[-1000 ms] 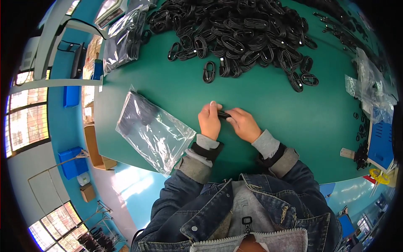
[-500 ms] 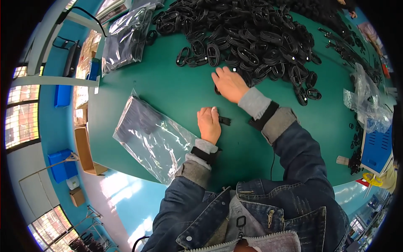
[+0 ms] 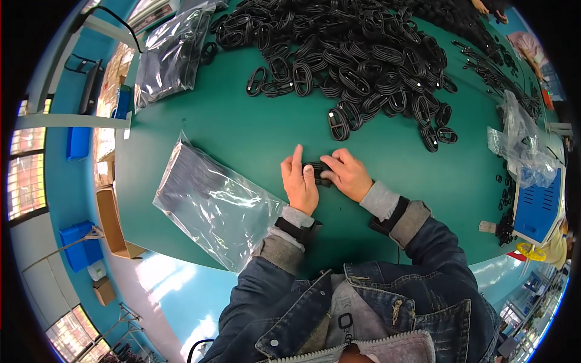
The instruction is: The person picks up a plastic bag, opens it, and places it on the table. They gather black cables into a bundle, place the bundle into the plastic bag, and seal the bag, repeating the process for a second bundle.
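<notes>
In the middle of the green table (image 3: 387, 175) my two hands meet over a small stack of coiled black cables (image 3: 316, 171). My left hand (image 3: 301, 186) is closed on the stack's left side, with the thumb laid on it and one finger pointing away. My right hand (image 3: 353, 176) pinches the stack from the right; its fingertips partly cover the coils. Left of my hands lies a clear plastic bag (image 3: 242, 209), with a dark bundle of cables in its far end. Beyond my hands rises a large heap of coiled black cables (image 3: 363, 78).
A filled clear bag (image 3: 169, 66) lies at the far left beside a white frame post. On the right edge are crumpled clear plastic (image 3: 525, 142), a blue box (image 3: 538, 209) and small black parts. Another person's hand (image 3: 481, 7) shows at the far right.
My right hand has come back from the near edge of the heap to the stack at my left hand. The coils it was covering there now show. The view has shifted slightly.
</notes>
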Motion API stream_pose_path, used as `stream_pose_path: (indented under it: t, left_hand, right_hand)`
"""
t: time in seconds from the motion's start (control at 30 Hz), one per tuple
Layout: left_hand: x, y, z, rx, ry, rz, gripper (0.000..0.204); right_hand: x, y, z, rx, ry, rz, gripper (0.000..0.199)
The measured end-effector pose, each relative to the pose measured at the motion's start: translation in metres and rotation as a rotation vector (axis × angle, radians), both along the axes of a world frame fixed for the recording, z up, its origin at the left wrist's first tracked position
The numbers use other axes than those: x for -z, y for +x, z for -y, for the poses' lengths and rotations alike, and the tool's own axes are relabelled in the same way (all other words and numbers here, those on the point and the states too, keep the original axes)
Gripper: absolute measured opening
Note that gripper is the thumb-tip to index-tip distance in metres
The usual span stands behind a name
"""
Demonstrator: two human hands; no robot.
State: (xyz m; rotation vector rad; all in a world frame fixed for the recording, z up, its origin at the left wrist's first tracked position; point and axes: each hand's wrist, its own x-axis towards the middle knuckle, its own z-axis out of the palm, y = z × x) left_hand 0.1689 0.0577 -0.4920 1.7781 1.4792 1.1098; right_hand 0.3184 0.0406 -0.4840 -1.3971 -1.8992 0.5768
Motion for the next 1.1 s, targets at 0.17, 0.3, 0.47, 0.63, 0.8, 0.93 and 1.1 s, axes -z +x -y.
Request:
stream_pose_path:
  t: [0.17, 0.3, 0.47, 0.63, 0.8, 0.93, 1.1]
  left_hand:
    - [0.000, -0.007, -0.002, 0.073, -0.024, -0.091, 0.023]
    - [-0.003, -0.006, -0.003, 0.117, -0.071, -0.061, 0.023]
    - [-0.011, 0.007, -0.002, -0.031, -0.070, 0.124, 0.026]
    - [-0.006, 0.001, -0.004, -0.013, 0.062, 0.056, 0.026]
    - [-0.006, -0.004, -0.005, 0.108, -0.048, 0.022, 0.024]
    - [-0.006, 0.007, -0.006, 0.166, -0.062, -0.035, 0.017]
    - [0.008, -0.008, -0.002, 0.204, -0.041, 0.083, 0.016]
  right_hand:
    - [-0.013, 0.020, -0.009, 0.097, -0.017, -0.166, 0.035]
    - [0.007, 0.018, -0.041, 0.608, 0.042, 0.122, 0.020]
    - [0.009, 0.007, -0.036, 0.522, 0.033, 0.004, 0.017]
    - [-0.002, 0.014, -0.008, 0.047, -0.109, -0.279, 0.017]
    - [-0.023, 0.038, -0.042, 0.604, -0.367, -0.370, 0.020]
    - [0.005, 0.031, -0.064, 0.718, -0.120, -0.022, 0.024]
    - [0.007, 0.014, -0.053, 0.656, -0.118, -0.310, 0.021]
